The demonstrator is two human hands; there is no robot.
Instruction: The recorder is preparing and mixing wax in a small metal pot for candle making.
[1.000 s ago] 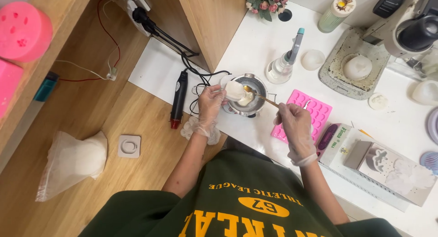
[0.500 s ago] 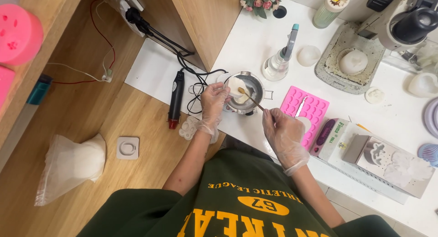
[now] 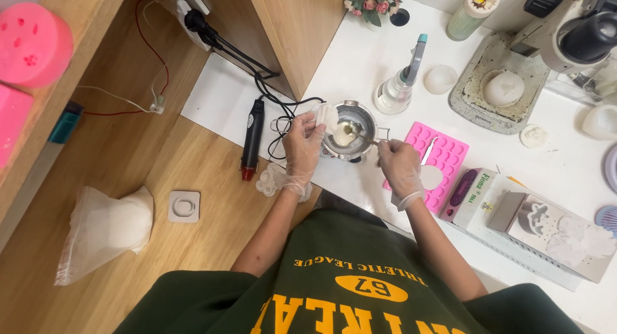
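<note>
A small round metal pot (image 3: 363, 118) stands on the white table, with pale wax-like lumps (image 3: 342, 134) inside it. My left hand (image 3: 302, 147), in a clear glove, holds a small white piece (image 3: 326, 115) at the pot's left rim. My right hand (image 3: 398, 167), also gloved, grips a thin metal spoon (image 3: 361, 136) whose tip lies in the pot among the lumps. A pink silicone mould tray (image 3: 447, 155) lies just right of my right hand.
A black heat tool (image 3: 251, 138) with its cable lies left of the pot. A clear bottle (image 3: 397, 90), a grey tray holding a white puck (image 3: 502, 86), a boxed set (image 3: 540, 228), flowers (image 3: 369, 0) and a plastic bag (image 3: 106, 234) surround the work spot.
My right hand has moved left toward the pot and its spoon now reaches into the lumps. My left hand stays at the pot's rim with the white piece.
</note>
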